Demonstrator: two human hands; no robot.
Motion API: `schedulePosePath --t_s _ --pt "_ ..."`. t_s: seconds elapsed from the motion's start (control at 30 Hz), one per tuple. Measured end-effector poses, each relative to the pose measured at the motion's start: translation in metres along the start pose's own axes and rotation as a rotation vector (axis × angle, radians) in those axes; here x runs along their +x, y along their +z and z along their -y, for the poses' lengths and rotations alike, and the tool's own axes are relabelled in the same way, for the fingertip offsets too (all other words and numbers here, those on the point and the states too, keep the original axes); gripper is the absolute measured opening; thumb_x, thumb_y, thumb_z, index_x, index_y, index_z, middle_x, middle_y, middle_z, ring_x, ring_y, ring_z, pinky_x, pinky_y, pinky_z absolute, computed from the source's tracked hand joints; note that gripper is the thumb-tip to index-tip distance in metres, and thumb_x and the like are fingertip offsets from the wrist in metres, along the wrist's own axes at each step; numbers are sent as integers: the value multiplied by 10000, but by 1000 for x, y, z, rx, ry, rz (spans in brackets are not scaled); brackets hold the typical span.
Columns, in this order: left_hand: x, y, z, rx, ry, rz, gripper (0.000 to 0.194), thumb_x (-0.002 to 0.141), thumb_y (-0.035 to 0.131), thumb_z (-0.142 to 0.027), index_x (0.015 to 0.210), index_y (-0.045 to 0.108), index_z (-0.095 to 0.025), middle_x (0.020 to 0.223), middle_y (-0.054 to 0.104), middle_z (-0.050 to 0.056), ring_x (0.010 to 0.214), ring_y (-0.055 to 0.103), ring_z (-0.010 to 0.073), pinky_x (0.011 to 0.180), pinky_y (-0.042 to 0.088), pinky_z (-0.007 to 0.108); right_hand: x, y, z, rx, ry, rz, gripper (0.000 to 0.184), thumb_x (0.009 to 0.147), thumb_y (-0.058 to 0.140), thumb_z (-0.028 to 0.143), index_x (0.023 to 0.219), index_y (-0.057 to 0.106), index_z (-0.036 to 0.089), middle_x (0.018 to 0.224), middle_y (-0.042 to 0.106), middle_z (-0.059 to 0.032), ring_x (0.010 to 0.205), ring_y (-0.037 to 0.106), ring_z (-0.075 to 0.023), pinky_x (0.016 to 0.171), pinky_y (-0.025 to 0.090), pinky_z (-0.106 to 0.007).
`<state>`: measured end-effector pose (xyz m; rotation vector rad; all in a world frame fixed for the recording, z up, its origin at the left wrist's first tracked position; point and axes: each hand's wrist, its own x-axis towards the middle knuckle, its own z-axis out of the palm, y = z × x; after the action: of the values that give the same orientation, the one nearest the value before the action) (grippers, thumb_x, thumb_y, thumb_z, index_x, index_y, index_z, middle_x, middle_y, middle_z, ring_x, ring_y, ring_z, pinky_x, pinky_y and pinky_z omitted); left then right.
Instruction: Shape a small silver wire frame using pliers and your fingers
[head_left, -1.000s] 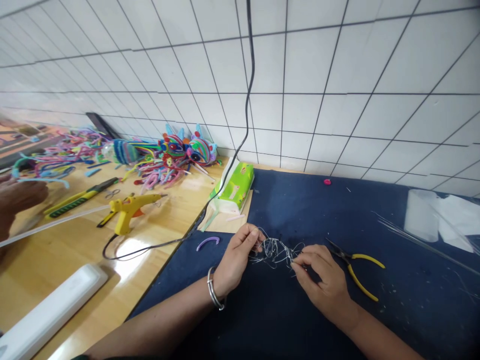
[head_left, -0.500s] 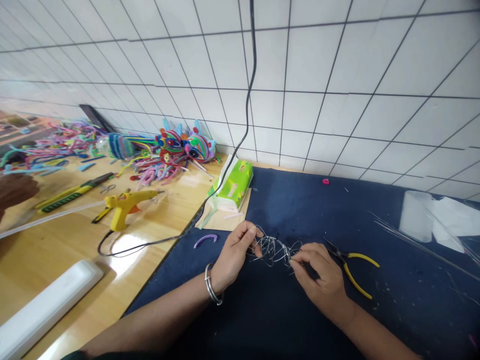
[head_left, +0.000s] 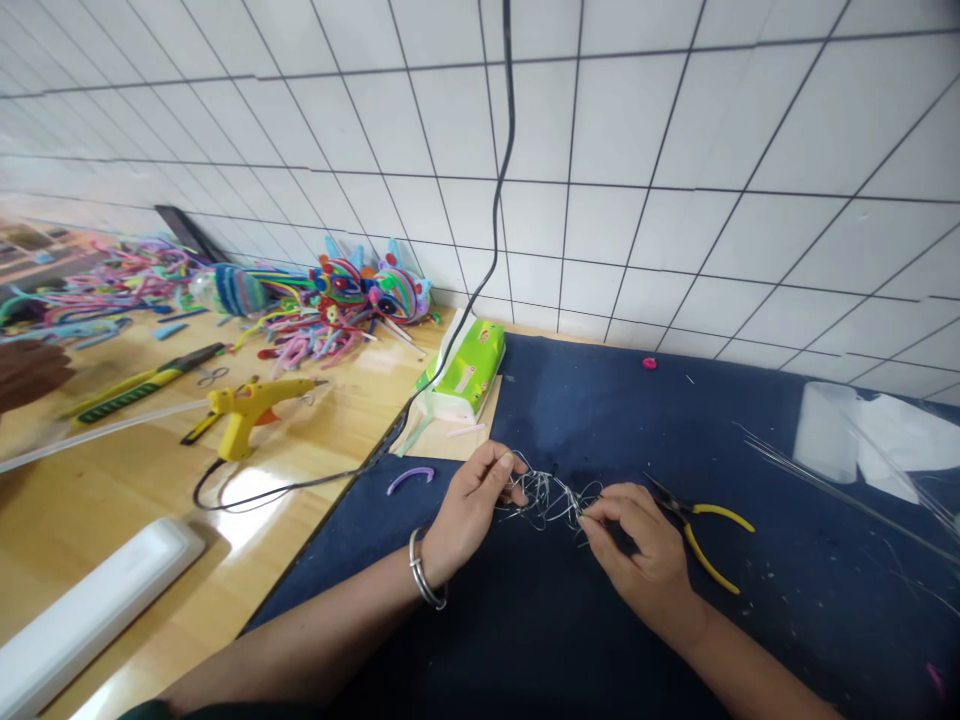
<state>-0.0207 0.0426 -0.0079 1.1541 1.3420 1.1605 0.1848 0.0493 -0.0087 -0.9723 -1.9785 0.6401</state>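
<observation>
A loose tangle of thin silvery wire [head_left: 546, 496] spans the gap between my hands, above the dark blue cloth [head_left: 585, 620]. My left hand [head_left: 474, 500], with a metal bangle at the wrist, is closed with thumb and fingers pinching the wire's left end. At the right end, the thumb and forefinger of my right hand [head_left: 641, 545] pinch the wire where it narrows to a twisted part. Just right of that hand, pliers [head_left: 697, 525] with yellow handles lie on the cloth, their dark jaws pointing up and left.
Left on the wooden table [head_left: 300, 560] are a yellow glue gun [head_left: 251, 410], a utility knife [head_left: 150, 385], a white case [head_left: 97, 620] and colourful pipe cleaners [head_left: 127, 285]. A green tissue pack [head_left: 469, 370] lies ahead. Straight wires [head_left: 825, 475] lie right. Another person's hand [head_left: 30, 375] shows far left.
My hands and the wire tangle keep almost the same place and grip. The other person's hand at the far left has shifted slightly. The view has moved a little.
</observation>
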Motion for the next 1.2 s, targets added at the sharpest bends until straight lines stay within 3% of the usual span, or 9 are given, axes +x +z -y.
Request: schedulePosePath --t_s 0.37,1.2 --pt "-3 0 -4 28 70 -20 202 887 419 -325 845 530 -161 828 566 21 741 551 138 725 419 266 -1 0 -2 -6 21 0 60 784 554 135 772 587 185 789 542 -37 760 527 -152 719 440 -326" --pt "-7 3 -10 34 147 -54 220 891 410 -311 822 552 -158 840 592 43 823 521 168 811 378 297 -2 -1 0 -33 -59 -43 80 769 559 121 796 594 188 788 548 -39 747 528 -155 702 452 -334"
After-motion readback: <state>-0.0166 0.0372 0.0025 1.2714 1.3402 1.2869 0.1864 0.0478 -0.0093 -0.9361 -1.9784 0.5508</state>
